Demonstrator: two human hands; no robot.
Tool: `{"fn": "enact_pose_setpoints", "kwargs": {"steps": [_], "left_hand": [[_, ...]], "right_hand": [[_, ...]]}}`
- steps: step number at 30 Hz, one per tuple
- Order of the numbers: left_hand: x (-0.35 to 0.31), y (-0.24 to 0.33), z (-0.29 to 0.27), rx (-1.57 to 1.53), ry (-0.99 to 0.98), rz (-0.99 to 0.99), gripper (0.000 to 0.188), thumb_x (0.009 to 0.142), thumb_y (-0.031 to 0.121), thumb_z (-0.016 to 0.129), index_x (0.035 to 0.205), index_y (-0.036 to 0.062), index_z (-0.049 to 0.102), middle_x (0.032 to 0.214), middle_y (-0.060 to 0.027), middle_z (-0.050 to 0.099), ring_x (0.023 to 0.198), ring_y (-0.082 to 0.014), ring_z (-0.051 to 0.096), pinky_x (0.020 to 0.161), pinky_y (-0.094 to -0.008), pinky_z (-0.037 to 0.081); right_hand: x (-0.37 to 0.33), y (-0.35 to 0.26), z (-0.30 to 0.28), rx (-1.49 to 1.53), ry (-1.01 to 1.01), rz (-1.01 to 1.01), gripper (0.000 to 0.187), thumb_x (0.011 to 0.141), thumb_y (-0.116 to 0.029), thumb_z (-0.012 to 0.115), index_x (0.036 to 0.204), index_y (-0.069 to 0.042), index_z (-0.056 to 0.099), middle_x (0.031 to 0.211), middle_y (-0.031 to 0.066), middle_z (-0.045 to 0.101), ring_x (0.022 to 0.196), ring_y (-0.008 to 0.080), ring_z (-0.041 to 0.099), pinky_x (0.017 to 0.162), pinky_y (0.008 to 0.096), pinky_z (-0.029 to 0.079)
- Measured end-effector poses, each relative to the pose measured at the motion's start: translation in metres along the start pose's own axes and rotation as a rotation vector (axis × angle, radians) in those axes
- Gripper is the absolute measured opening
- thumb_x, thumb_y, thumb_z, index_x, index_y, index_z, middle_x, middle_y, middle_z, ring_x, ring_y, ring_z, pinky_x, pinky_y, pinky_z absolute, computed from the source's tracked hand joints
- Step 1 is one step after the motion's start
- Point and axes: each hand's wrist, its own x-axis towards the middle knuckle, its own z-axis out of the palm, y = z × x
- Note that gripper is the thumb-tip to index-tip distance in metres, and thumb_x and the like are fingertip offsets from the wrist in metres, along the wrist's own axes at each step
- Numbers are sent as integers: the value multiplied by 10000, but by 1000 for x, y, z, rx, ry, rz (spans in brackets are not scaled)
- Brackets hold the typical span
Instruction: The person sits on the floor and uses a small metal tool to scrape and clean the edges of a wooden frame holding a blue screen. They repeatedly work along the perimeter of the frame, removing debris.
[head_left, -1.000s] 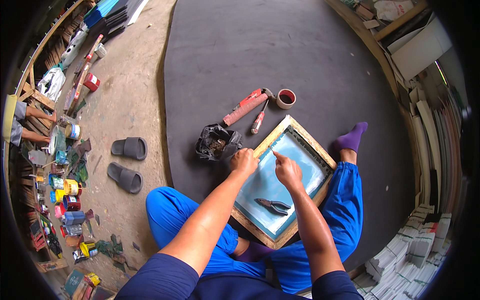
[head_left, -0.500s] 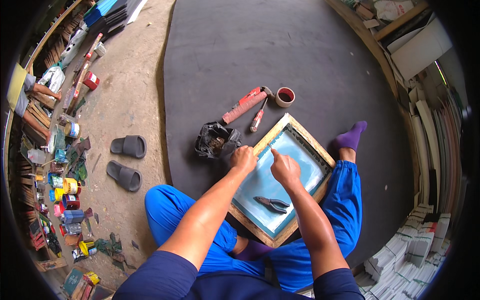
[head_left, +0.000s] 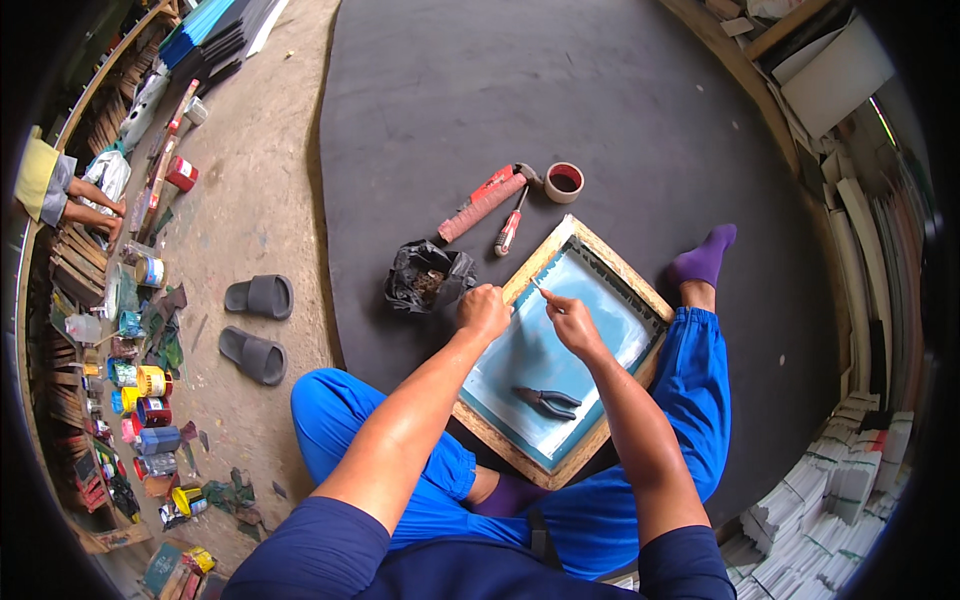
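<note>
A wooden-framed screen with blue mesh rests slanted across my lap and the dark mat. My left hand is closed on the frame's left side. My right hand hovers over the mesh near that same side, thumb and finger pinched around something thin and pale, too small to name. Pliers with dark handles lie on the mesh towards my lap. Just beyond my left hand sits a crumpled black plastic bag, open at the top, with brownish bits inside.
On the dark mat lie a hammer with a red-wrapped handle, a screwdriver and a tape roll. Slippers and paint cans are on the floor at left, with another person's legs beyond. Paper stacks stand at right.
My right hand has drawn back slightly from the frame's inner edge, and its fingers now pinch instead of pointing down. My left hand stays on the frame. The other person's legs have shifted.
</note>
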Motion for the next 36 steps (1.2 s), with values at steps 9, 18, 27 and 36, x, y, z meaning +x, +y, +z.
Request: {"fn": "enact_pose_setpoints", "kwargs": {"steps": [9,18,27,36], "left_hand": [[-2,2,-6,6,-26,-6,302,832,295,815,966,35,737,1013,-156,716,987,-350,712,877,-443,571],[-2,-7,-2,-11,12,10,335,796,307,841,995,53,753,969,-167,711,946,-365,710,841,-463,567],[-5,-16,-6,20,-9,-9,362,812,318,831,1046,52,754,990,-159,715,976,-353,710,866,-462,566],[-4,-9,-12,9,-62,-32,377,825,333,819,1084,67,753,1033,-160,718,1003,-352,707,876,-462,567]], "right_hand": [[-1,24,2,-108,107,-219,449,1032,-194,575,1472,-281,576,880,175,734,814,342,728,686,462,540],[1,22,6,-40,104,-283,422,1050,-213,564,1469,-266,579,923,190,742,866,351,734,722,456,553],[8,-19,-32,520,-382,335,435,1073,-276,544,1506,-230,542,696,-10,545,546,91,453,521,309,444],[5,-24,-25,843,-337,469,448,1076,-270,534,1519,-208,528,686,-14,486,464,61,347,402,253,306]]}}
